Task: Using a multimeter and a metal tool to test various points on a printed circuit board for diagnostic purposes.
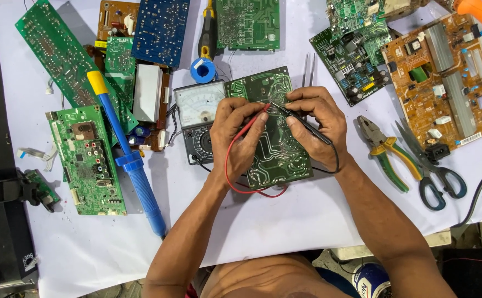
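We pinched the red probe (258, 113) in our left hand (240, 135) and the black probe (301, 122) in our right hand (318, 124), tips meeting on the central board (274, 149), the meter (199, 118) just left for reading.

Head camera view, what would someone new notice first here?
At centre, the left hand holds a red probe and the right hand a black probe, both tips on a green circuit board. Just left of it sits an analog multimeter. More circuit boards ring the white table, with a blue desoldering pump at left and pliers at right.
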